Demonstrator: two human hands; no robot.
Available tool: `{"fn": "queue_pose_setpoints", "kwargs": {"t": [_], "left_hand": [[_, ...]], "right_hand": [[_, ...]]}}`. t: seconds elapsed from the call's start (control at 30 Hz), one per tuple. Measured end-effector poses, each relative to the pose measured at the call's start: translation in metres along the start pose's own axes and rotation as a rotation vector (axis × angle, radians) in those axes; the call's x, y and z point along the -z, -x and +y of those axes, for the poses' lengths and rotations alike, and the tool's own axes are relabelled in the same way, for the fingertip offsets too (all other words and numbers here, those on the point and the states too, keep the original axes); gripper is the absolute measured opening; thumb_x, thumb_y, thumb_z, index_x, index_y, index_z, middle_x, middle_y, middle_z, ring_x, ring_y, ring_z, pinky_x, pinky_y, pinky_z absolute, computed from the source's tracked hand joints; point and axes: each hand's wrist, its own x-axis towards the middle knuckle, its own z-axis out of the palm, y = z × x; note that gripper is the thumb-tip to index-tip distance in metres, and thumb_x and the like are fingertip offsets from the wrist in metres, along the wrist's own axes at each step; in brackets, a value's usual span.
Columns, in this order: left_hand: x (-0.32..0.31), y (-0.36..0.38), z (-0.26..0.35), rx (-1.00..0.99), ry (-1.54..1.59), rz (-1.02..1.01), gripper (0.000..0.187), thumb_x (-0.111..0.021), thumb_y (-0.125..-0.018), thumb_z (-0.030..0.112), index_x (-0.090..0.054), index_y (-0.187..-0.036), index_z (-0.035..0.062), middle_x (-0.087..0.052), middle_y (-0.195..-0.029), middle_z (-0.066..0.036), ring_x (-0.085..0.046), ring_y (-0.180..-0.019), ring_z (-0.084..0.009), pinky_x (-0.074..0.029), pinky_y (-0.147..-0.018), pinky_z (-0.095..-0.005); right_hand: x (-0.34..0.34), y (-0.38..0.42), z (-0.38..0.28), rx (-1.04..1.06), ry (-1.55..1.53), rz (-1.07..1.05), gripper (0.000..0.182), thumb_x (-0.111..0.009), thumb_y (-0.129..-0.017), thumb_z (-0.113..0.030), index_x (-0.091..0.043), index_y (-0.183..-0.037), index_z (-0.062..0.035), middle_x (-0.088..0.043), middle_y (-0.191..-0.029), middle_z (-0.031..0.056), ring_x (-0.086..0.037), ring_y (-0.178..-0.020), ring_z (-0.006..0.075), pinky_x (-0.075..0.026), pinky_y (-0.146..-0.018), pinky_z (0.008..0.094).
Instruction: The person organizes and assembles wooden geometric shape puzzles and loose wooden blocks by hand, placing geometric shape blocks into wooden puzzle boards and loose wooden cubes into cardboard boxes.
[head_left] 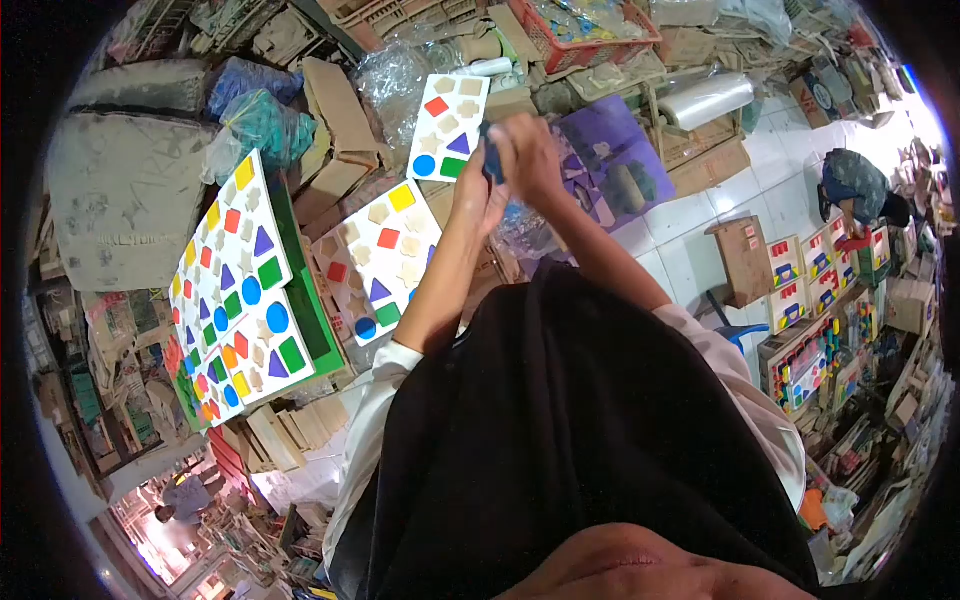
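My left hand is closed around a small dark blue thing, mostly hidden between the hands. Right beside it, my right hand has curled, slightly blurred fingers at the blue thing; what they grip is hidden. Just left of the hands lies a small white board with a red square, purple triangle, blue circle, green piece and bare wooden shapes. Below it to the left, partly behind my left forearm, rests a larger white board with similar coloured shapes.
Several shape boards overlap on a green surface at left. Purple sheets lie right of the hands. A red crate, plastic roll and carton stand around. A person bends at far right; another person is lower left.
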Motion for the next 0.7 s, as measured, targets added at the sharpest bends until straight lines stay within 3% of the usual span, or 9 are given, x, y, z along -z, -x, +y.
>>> {"fn": "queue_pose_setpoints", "kwargs": {"t": [0.03,0.1,0.23,0.3,0.33,0.4,0.5,0.63,0.7], "left_hand": [[-0.003,0.010,0.005,0.000,-0.001,0.004,0.035,-0.032,-0.094,0.029,-0.047,-0.110,0.0013,-0.053,-0.107,-0.009,-0.054,-0.098,-0.0194,-0.047,-0.083,-0.0359],[-0.011,0.029,0.014,0.056,-0.097,-0.187,0.039,-0.031,-0.094,0.030,-0.045,-0.113,-0.0015,-0.052,-0.109,-0.012,-0.053,-0.100,-0.0231,-0.047,-0.084,-0.0401],[-0.001,0.030,0.019,0.006,-0.078,-0.183,0.050,-0.033,-0.092,0.041,-0.041,-0.119,0.0002,-0.050,-0.114,-0.013,-0.051,-0.103,-0.0244,-0.044,-0.086,-0.0411],[-0.006,0.031,0.008,0.074,-0.039,-0.176,0.053,-0.037,-0.090,0.045,-0.040,-0.121,0.0023,-0.049,-0.115,-0.010,-0.049,-0.103,-0.0208,-0.043,-0.086,-0.0378],[-0.016,0.041,0.003,0.049,-0.142,-0.159,0.053,-0.038,-0.090,0.044,-0.039,-0.122,0.0026,-0.048,-0.117,-0.010,-0.046,-0.109,-0.0212,-0.040,-0.090,-0.0388],[-0.015,0.049,0.000,0.010,-0.405,-0.173,0.043,-0.042,-0.091,0.032,-0.039,-0.123,0.0028,-0.048,-0.117,-0.009,-0.045,-0.110,-0.0204,-0.038,-0.093,-0.0380],[0.002,0.054,-0.002,-0.048,-0.371,-0.234,0.036,-0.042,-0.092,0.023,-0.041,-0.120,0.0014,-0.051,-0.112,-0.011,-0.049,-0.104,-0.0201,-0.039,-0.092,-0.0356],[0.010,0.043,0.012,0.046,-0.076,-0.102,0.031,-0.045,-0.091,0.024,-0.044,-0.113,0.0027,-0.053,-0.107,-0.011,-0.053,-0.095,-0.0210,-0.043,-0.087,-0.0341],[0.000,0.042,0.002,0.104,-0.025,0.029,0.027,-0.043,-0.092,0.023,-0.045,-0.111,0.0048,-0.053,-0.107,-0.009,-0.054,-0.094,-0.0189,-0.046,-0.082,-0.0303]], "right_hand": [[0.002,-0.009,0.005,-0.002,-0.003,-0.002,0.019,-0.056,-0.080,-0.022,-0.061,-0.092,-0.0073,-0.057,-0.100,0.0120,-0.050,-0.101,0.0285,-0.037,-0.083,0.0404],[0.010,-0.023,0.013,-0.483,-0.185,-0.029,0.021,-0.055,-0.081,-0.023,-0.061,-0.087,-0.0038,-0.061,-0.090,0.0132,-0.056,-0.087,0.0308,-0.041,-0.076,0.0410],[0.027,-0.016,0.000,-0.469,-0.301,0.162,0.026,-0.053,-0.082,-0.025,-0.061,-0.081,-0.0008,-0.061,-0.078,0.0172,-0.058,-0.076,0.0354,-0.044,-0.066,0.0415],[-0.008,0.001,0.001,0.346,-0.037,0.354,0.028,-0.051,-0.084,-0.026,-0.060,-0.076,-0.0002,-0.059,-0.066,0.0184,-0.059,-0.062,0.0347,-0.045,-0.057,0.0390],[-0.007,0.007,-0.002,0.338,-0.028,0.360,0.028,-0.051,-0.084,-0.026,-0.060,-0.076,-0.0002,-0.059,-0.066,0.0184,-0.059,-0.062,0.0347,-0.045,-0.057,0.0390],[-0.005,0.012,-0.006,-0.128,-0.110,0.083,0.028,-0.054,-0.082,-0.027,-0.062,-0.077,-0.0016,-0.060,-0.067,0.0177,-0.061,-0.063,0.0316,-0.045,-0.057,0.0382],[0.009,-0.001,0.012,-0.504,-0.131,0.070,0.026,-0.058,-0.080,-0.025,-0.061,-0.074,0.0003,-0.061,-0.069,0.0164,-0.061,-0.064,0.0299,-0.045,-0.060,0.0382],[0.022,0.010,0.004,-0.490,-0.385,0.253,0.027,-0.059,-0.078,-0.025,-0.060,-0.074,0.0021,-0.059,-0.069,0.0177,-0.061,-0.067,0.0300,-0.045,-0.062,0.0375],[0.003,0.023,-0.015,0.127,-0.318,0.407,0.026,-0.059,-0.078,-0.023,-0.059,-0.073,0.0025,-0.057,-0.066,0.0179,-0.061,-0.065,0.0284,-0.045,-0.060,0.0362]]}}
